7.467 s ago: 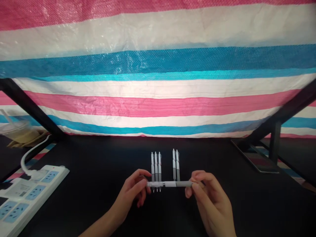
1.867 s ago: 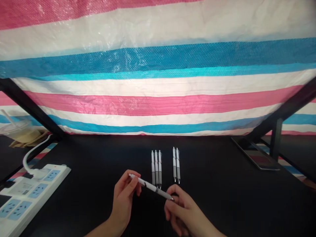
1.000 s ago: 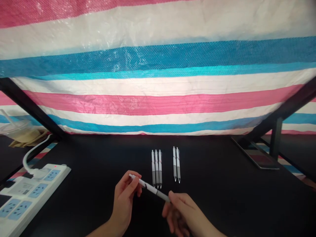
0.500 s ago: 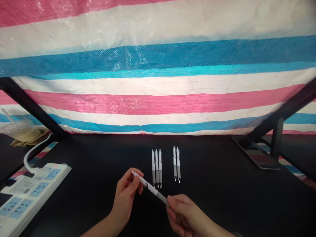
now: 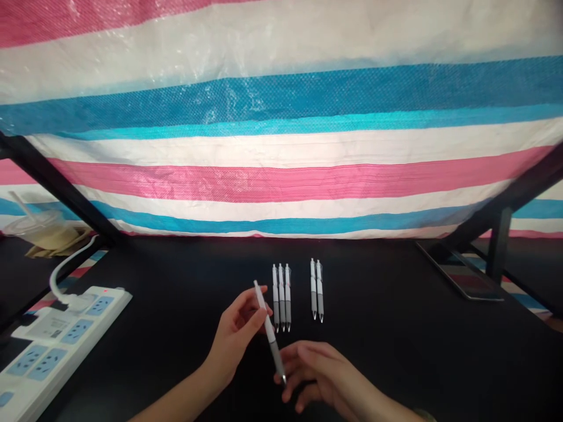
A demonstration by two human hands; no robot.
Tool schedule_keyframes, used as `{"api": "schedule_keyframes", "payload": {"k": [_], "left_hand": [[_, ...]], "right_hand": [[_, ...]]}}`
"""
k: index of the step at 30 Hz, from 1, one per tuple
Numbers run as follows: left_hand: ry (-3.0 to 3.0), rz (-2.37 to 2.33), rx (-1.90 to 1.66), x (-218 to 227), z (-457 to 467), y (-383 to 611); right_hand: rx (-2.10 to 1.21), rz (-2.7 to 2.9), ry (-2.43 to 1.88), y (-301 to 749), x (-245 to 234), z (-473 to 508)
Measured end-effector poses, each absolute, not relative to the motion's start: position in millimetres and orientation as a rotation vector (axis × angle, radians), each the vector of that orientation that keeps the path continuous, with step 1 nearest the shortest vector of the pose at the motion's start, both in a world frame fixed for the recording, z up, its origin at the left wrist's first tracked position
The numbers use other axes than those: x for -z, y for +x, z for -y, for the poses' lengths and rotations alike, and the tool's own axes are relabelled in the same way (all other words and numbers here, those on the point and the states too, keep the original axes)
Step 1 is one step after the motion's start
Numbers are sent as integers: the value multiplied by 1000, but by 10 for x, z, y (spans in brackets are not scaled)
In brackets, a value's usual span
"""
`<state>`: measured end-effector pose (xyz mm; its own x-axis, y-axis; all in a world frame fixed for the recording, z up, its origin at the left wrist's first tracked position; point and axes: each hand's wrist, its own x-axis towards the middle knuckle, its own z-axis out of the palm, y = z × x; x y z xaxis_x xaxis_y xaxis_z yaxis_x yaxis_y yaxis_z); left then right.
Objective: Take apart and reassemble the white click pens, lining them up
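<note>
My left hand (image 5: 237, 337) pinches a white and grey pen (image 5: 269, 328) near its upper end, so the pen stands almost upright with its tip pointing down toward me. My right hand (image 5: 321, 375) hovers just right of the pen's tip with the fingers loosely spread and nothing in them. Behind the hands, three matching pens (image 5: 281, 296) lie side by side on the black table (image 5: 396, 340). A pair of pens (image 5: 316, 288) lies a little to the right of them.
A white power strip (image 5: 53, 337) with a plugged cable sits at the left. A plastic cup with a straw (image 5: 37, 225) stands far left. A phone (image 5: 461, 276) lies at the right by a black frame leg (image 5: 499, 246). A striped tarp (image 5: 281, 129) hangs behind.
My right hand has let go of the pen's tip end and opened. My left hand has swung the pen from a slant to nearly upright, closer to the three pens.
</note>
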<state>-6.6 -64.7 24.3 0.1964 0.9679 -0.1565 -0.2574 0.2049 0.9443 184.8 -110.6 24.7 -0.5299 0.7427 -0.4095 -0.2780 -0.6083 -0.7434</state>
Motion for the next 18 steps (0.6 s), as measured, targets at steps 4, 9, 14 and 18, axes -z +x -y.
{"api": "schedule_keyframes", "payload": {"k": [4, 9, 14, 18], "left_hand": [[942, -916, -1049, -263, 616, -57], [948, -916, -1055, -241, 596, -47], [942, -920, -1067, -218, 593, -42], [945, -911, -1083, -218, 594, -39]], "right_hand": [[-2165, 822, -930, 1867, -268, 1108], [-2171, 842, -882, 1872, -258, 1103], [-2168, 854, -876, 1880, -276, 1108], [-2171, 835, -881, 1880, -294, 1111]]}}
